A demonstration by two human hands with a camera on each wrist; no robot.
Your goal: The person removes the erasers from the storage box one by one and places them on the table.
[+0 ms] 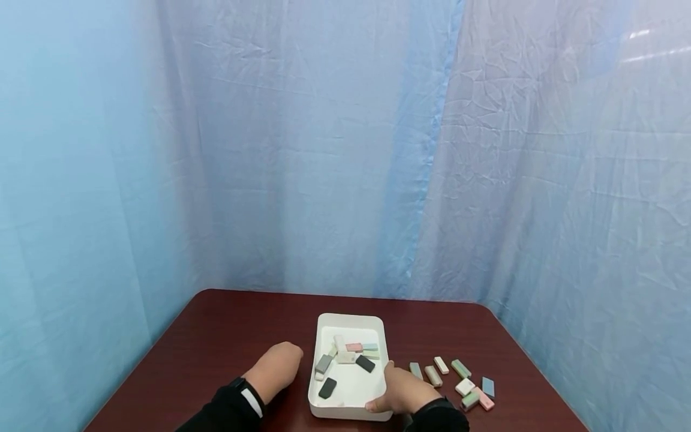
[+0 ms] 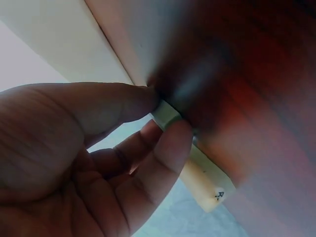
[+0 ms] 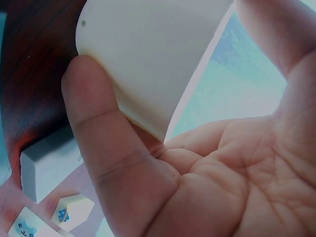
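Note:
My left hand [image 1: 277, 367] is beside the left wall of the white tray [image 1: 357, 393]. In the left wrist view, its thumb and index finger pinch a small pale green eraser [image 2: 167, 113] low over the table. A yellowish eraser [image 2: 197, 182] with a printed mark shows just below that index finger. My right hand [image 1: 406, 391] grips the tray's near right side, its thumb at the front corner and a finger along the outer wall. Inside the tray lie a grey eraser [image 1: 324, 363], a pink one [image 1: 354, 347], a dark one [image 1: 327, 388] and several others.
Right of the tray, loose erasers lie on the dark red table [image 1: 254, 312], among them a blue one [image 1: 488, 387], a pink one [image 1: 484, 400] and a green one [image 1: 461, 369]. Blue curtains [image 1: 324, 150] hang around the table's back and sides.

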